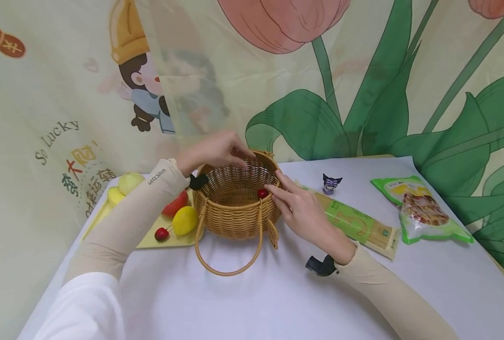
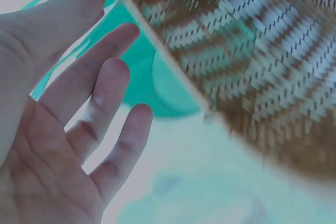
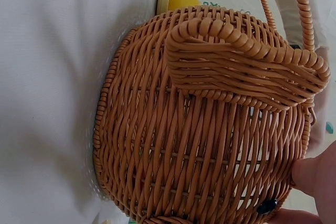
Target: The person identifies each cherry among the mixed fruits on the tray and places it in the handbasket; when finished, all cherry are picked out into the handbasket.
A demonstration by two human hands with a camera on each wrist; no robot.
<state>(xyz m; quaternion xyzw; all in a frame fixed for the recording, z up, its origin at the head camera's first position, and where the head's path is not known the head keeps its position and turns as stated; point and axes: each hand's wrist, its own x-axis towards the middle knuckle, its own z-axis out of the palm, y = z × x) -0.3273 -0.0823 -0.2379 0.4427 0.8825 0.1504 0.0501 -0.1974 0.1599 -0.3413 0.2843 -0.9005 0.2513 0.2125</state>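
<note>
Wicker basket (image 1: 231,223), red cherry (image 1: 262,193) at rim, fruit (image 1: 185,220) on tray (image 1: 180,242)

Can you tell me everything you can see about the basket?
The basket is round, brown and woven from what looks like wicker. It stands upright on the white tabletop with its top open. A loop handle droops in front, a woven flap sticks out from its side, and a shiny black dot sits near the rim. The right hand touches the rim; the left hand is close by.

small dark figurine (image 1: 330,184), long packet (image 1: 354,219), green-edged bag (image 1: 426,211)
</note>
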